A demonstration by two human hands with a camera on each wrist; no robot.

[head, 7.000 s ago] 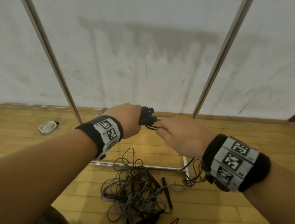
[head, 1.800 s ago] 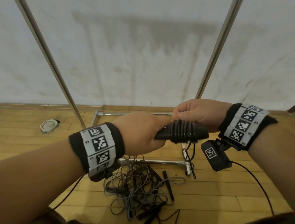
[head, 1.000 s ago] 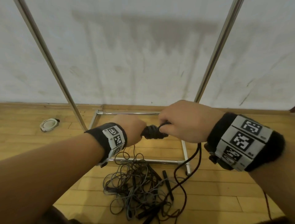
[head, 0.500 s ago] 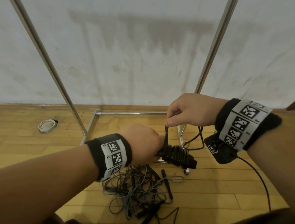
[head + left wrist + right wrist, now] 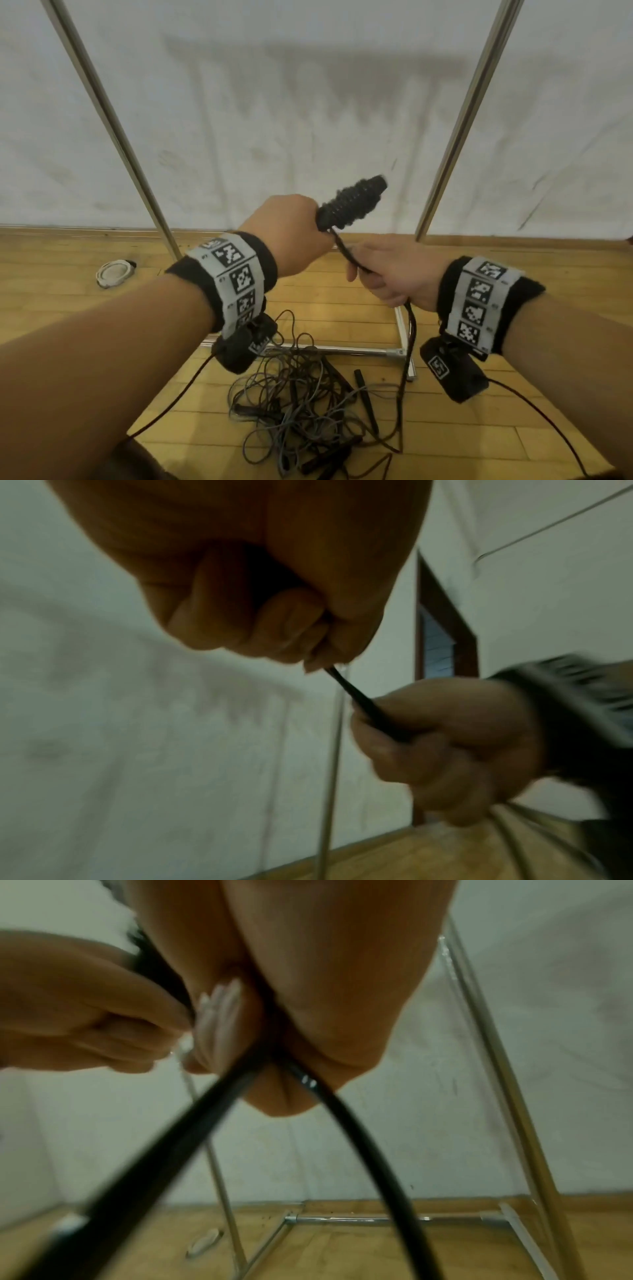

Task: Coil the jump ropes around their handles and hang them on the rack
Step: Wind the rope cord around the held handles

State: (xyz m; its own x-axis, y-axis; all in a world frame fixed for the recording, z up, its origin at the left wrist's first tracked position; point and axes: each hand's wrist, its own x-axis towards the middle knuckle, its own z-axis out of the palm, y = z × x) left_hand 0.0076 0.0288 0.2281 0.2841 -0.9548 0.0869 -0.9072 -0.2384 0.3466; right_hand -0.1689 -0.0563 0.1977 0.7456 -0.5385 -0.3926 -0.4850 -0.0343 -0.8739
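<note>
Both hands work on one black jump rope. Left hand [image 5: 291, 236] is clenched around the handles [image 5: 352, 204], which carry many turns of rope already. Right hand [image 5: 394, 274] grasps the free rope [image 5: 346, 251] just below the bundle, fingers curled around it, and the strand between the two hands looks tight. From the right hand the rope hangs down toward the floor at 6 o'clock.

I judge the rope light and soft, a little smooth, so the turns may slip off if the tension is lost; it is best to hold it close to the bundle, as now, and to keep the handles firmly in the fist. The wrapped bundle is stiff enough to be carried by its lower end.

Its long axis is tilted, and the free tip points toward 1 o'clock, up at the wall, between the two metal posts of the rack [image 5: 462, 113]. More tangled jump ropes [image 5: 301, 404] lie on the wooden floor at 6 o'clock, near the rack's base bar.
</note>
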